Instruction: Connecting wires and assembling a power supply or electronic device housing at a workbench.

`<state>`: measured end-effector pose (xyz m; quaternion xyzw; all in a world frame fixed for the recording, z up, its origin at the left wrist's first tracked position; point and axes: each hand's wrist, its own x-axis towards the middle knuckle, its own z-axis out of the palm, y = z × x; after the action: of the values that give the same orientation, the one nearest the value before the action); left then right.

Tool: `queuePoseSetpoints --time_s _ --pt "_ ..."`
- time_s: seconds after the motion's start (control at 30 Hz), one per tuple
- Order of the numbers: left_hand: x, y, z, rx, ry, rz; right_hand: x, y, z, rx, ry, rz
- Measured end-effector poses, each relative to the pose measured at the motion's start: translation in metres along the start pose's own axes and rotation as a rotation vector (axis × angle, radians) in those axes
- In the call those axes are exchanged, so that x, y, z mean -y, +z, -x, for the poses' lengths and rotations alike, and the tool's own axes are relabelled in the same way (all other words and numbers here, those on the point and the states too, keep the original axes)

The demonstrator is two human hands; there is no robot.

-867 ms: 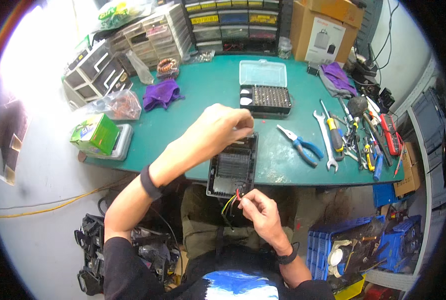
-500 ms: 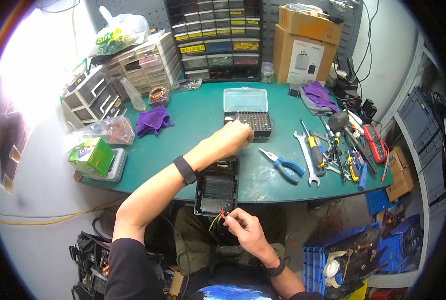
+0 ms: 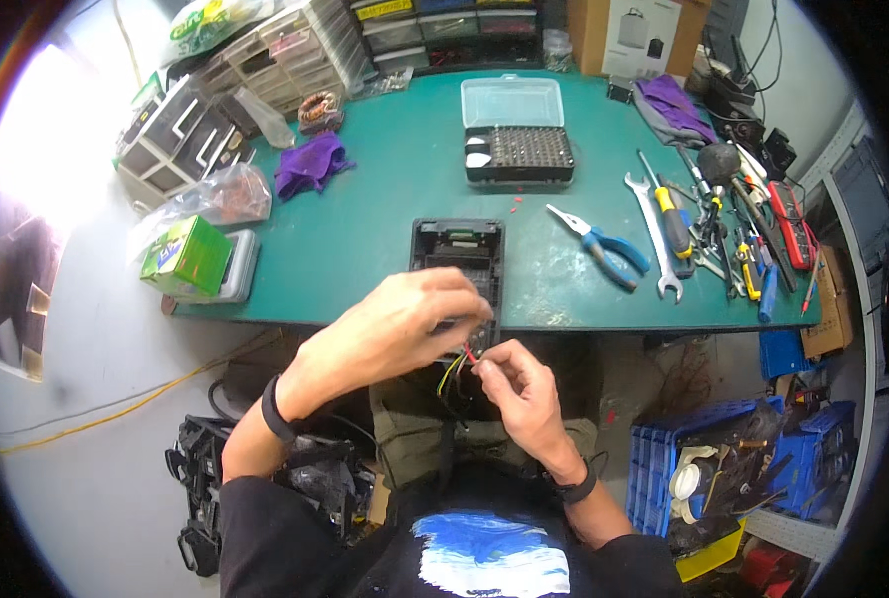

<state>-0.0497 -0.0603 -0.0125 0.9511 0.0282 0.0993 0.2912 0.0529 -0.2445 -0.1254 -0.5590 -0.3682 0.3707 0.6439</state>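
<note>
A black open housing point(image 3: 428, 244) lies at the table's front edge, with red, yellow and dark wires coming out of its near end. My right hand point(image 3: 520, 394) pinches a red wire point(image 3: 470, 353) just below that end. Over the near part of the housing, my left hand point(image 3: 405, 324) has its fingers curled close to the wire's tip. What lies between the left fingertips, if anything, is too small to make out. Beyond the housing stands a case point(image 3: 531, 149) of small metal pieces in a black grid, its clear lid point(image 3: 512, 102) raised.
Small red bits point(image 3: 516, 204) lie before the case. Blue-handled pliers point(image 3: 601, 249), a wrench point(image 3: 656, 239) and a yellow-black screwdriver point(image 3: 673, 221) lie to the right, beside a pile of tools and a red meter point(image 3: 789, 221). At left are a green box point(image 3: 187, 257) and a purple cloth point(image 3: 310, 164).
My left hand has come back from the case to the wires. My right hand still pinches the wire. The view has tilted downward.
</note>
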Motion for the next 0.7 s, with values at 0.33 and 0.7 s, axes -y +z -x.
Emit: queuePoseSetpoints --time_s 0.33,0.7 --pt "0.006 0.032 0.041 -0.036 0.059 0.045 0.002 0.011 0.004 -0.075 -0.009 -0.013" --pt "0.019 0.026 0.038 -0.014 0.188 0.057 0.001 0.005 0.003 -0.105 0.002 0.018"
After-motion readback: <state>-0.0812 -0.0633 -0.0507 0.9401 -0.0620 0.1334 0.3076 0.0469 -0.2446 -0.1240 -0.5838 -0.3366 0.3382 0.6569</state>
